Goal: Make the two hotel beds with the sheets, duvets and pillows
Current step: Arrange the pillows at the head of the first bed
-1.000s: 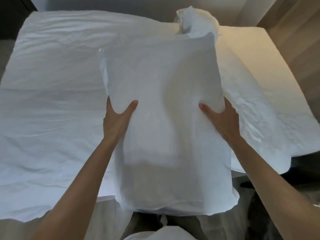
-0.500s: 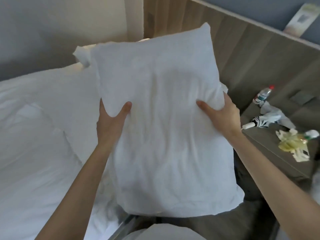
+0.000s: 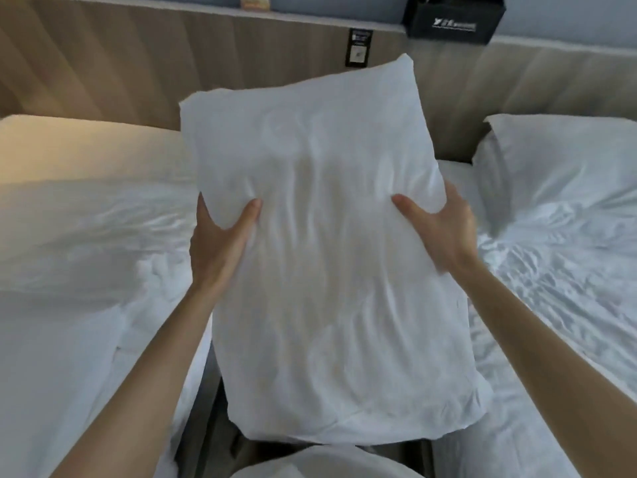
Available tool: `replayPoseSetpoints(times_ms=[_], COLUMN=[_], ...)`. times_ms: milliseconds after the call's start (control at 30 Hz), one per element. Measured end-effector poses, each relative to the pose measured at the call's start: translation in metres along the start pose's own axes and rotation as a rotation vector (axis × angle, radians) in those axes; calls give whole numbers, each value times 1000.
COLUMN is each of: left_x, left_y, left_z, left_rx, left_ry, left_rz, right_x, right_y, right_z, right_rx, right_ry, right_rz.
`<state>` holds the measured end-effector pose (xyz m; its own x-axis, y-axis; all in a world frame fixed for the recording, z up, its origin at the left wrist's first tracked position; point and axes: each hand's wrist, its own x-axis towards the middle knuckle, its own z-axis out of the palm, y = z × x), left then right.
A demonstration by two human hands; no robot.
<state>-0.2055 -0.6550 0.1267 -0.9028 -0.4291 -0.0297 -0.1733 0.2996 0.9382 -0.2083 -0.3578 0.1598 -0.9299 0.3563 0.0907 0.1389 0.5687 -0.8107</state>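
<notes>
Wood headboard w/ 2 beds filling frame L & R; left hand & right hand are gripping pillow mid-frame.

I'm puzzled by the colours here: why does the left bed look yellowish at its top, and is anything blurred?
Head view: a warm glow falls on the head end of the left bed, while the held pillow and the right bed look cool blue-white; the right hand is slightly smeared by motion; the print on the black box is too soft to read.
</notes>
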Motion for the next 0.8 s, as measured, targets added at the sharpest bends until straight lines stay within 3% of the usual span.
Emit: replayPoseSetpoints(times_ms=[300,800], left_x=[6,137], left_y=[60,200], left_z=[191,472], left_rx=[-50,-31], left_ry=[-424,-931], left_rz=[143,360], right_x=[24,167], right_y=[93,149], right_z=[-123,-169], right_rx=[-50,-63], right_ry=[402,825], right_rz=[231,461])
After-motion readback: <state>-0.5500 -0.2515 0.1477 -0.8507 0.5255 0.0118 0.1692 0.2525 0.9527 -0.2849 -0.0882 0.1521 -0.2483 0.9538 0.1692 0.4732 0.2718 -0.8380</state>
